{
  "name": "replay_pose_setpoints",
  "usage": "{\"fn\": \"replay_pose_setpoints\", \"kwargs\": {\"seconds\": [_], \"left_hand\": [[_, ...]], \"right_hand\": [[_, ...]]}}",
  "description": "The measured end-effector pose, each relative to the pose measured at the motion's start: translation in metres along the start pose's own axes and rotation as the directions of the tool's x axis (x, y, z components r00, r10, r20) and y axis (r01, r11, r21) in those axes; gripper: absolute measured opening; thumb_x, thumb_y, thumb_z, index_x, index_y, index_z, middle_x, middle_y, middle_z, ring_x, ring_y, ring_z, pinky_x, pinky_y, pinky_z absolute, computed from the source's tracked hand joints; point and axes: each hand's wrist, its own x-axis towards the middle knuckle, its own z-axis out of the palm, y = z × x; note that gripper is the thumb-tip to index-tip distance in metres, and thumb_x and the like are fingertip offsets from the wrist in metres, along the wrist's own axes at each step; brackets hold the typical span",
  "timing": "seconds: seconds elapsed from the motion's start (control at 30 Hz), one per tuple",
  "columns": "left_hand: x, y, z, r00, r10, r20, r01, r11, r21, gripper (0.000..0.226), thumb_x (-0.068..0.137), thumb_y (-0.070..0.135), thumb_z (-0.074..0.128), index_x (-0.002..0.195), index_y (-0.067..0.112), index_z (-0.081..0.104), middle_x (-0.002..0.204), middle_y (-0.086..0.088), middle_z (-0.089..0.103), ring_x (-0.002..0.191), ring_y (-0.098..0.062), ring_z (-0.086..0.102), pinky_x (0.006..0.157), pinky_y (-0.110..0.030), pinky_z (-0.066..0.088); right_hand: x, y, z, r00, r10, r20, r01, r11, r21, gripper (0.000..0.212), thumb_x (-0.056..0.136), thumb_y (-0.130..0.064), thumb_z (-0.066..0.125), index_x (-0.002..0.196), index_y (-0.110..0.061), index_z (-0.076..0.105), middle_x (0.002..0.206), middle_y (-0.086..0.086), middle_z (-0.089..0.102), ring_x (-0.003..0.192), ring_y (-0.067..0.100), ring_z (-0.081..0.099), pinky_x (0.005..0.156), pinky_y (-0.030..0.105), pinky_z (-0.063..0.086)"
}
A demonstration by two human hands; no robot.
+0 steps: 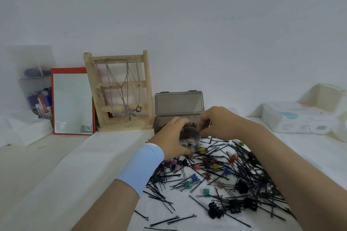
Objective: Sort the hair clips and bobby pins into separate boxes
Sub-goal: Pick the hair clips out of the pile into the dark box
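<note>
1. A red-framed mirror point(72, 103), a wooden necklace stand point(120, 90) and a tissue pack point(300, 118) line the wall.
2. An open grey box point(179, 104) stands behind the hands.
3. Bobby pins point(244, 170) and hair clips point(195, 177) lie mixed on the cloth.
4. The left hand point(172, 137) curls round a clear round container point(189, 137).
5. The right hand point(217, 120) bends its fingers at the container's rim; I cannot tell whether they pinch anything.
</note>
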Motion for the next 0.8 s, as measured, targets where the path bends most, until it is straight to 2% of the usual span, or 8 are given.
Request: {"fn": "replay_pose_setpoints", "kwargs": {"seconds": [0.13, 0.27, 0.37, 0.43, 0.5, 0.6, 0.7, 0.8], "left_hand": [[-0.006, 0.002, -0.01, 0.999, -0.021, -0.033, 0.024, 0.996, 0.087, 0.072, 0.066, 0.048, 0.084, 0.127, 0.034, 0.048, 0.133, 0.012, 0.03, 0.121, -0.009, 0.039, 0.104, -0.029, 0.039], [-0.011, 0.01, -0.033, 0.985, -0.169, -0.035, 0.173, 0.966, 0.191, 0.02, 0.086, 0.042, 0.069, 0.096, 0.03, 0.056, 0.102, 0.01, 0.059, 0.093, -0.015, 0.06, 0.085, -0.034, 0.052], [-0.013, 0.013, -0.036, 0.926, -0.349, 0.146, 0.291, 0.904, 0.313, 0.026, 0.087, 0.048, 0.067, 0.098, 0.025, 0.073, 0.106, 0.008, 0.069, 0.093, -0.015, 0.064, 0.083, -0.032, 0.053], [-0.012, 0.012, -0.03, 0.91, -0.368, 0.191, 0.294, 0.898, 0.327, 0.028, 0.086, 0.046, 0.07, 0.104, 0.026, 0.077, 0.116, 0.01, 0.069, 0.099, -0.015, 0.064, 0.083, -0.03, 0.051], [-0.011, 0.011, -0.025, 0.916, -0.352, 0.192, 0.286, 0.91, 0.3, 0.02, 0.086, 0.038, 0.073, 0.101, 0.026, 0.078, 0.114, 0.01, 0.071, 0.099, -0.014, 0.064, 0.083, -0.03, 0.051], [-0.009, 0.007, -0.024, 0.927, -0.319, 0.197, 0.256, 0.922, 0.292, 0.009, 0.084, 0.032, 0.076, 0.091, 0.027, 0.079, 0.102, 0.013, 0.073, 0.094, -0.012, 0.066, 0.084, -0.03, 0.053], [-0.008, 0.004, -0.028, 0.931, -0.315, 0.186, 0.249, 0.918, 0.308, 0.005, 0.083, 0.035, 0.076, 0.08, 0.031, 0.076, 0.096, 0.017, 0.072, 0.089, -0.009, 0.065, 0.082, -0.03, 0.055], [-0.009, 0.003, -0.034, 0.931, -0.324, 0.169, 0.262, 0.914, 0.309, 0.006, 0.081, 0.035, 0.075, 0.077, 0.03, 0.076, 0.092, 0.018, 0.073, 0.084, -0.009, 0.067, 0.082, -0.036, 0.058]], "right_hand": [[-0.005, 0.005, 0.005, 0.995, 0.058, 0.077, -0.054, 0.997, -0.059, 0.007, 0.083, -0.015, 0.073, 0.089, -0.02, 0.075, 0.08, -0.013, 0.064, 0.067, 0.002, 0.059, 0.057, 0.013, 0.045], [-0.005, 0.008, 0.013, 0.974, 0.146, 0.174, -0.125, 0.984, -0.126, 0.012, 0.083, -0.024, 0.077, 0.091, -0.016, 0.074, 0.083, -0.001, 0.072, 0.06, 0.012, 0.068, 0.051, 0.018, 0.05], [-0.003, 0.005, 0.024, 0.964, 0.165, 0.207, -0.131, 0.977, -0.167, 0.021, 0.083, -0.032, 0.077, 0.093, -0.014, 0.077, 0.084, 0.002, 0.074, 0.053, 0.01, 0.064, 0.051, 0.018, 0.048], [-0.002, 0.002, 0.029, 0.967, 0.154, 0.204, -0.118, 0.977, -0.177, 0.018, 0.082, -0.032, 0.078, 0.092, -0.017, 0.079, 0.084, -0.001, 0.075, 0.064, 0.011, 0.068, 0.059, 0.021, 0.052], [0.0, 0.002, 0.029, 0.971, 0.148, 0.186, -0.111, 0.974, -0.196, 0.015, 0.081, -0.029, 0.079, 0.092, -0.018, 0.08, 0.087, -0.002, 0.074, 0.076, 0.016, 0.07, 0.065, 0.021, 0.054], [-0.003, 0.004, 0.014, 0.973, 0.165, 0.161, -0.143, 0.98, -0.141, 0.005, 0.083, -0.017, 0.075, 0.088, -0.018, 0.077, 0.083, -0.002, 0.073, 0.065, 0.014, 0.073, 0.059, 0.019, 0.056], [-0.001, 0.005, 0.005, 0.991, 0.132, 0.026, -0.13, 0.989, -0.064, 0.011, 0.087, -0.015, 0.069, 0.092, -0.022, 0.076, 0.08, -0.011, 0.068, 0.056, 0.005, 0.067, 0.059, 0.016, 0.055], [0.003, -0.003, 0.014, 0.998, 0.051, -0.03, -0.049, 0.998, 0.047, 0.017, 0.088, -0.02, 0.072, 0.105, -0.024, 0.075, 0.088, -0.01, 0.068, 0.069, 0.007, 0.064, 0.058, 0.015, 0.049]]}}
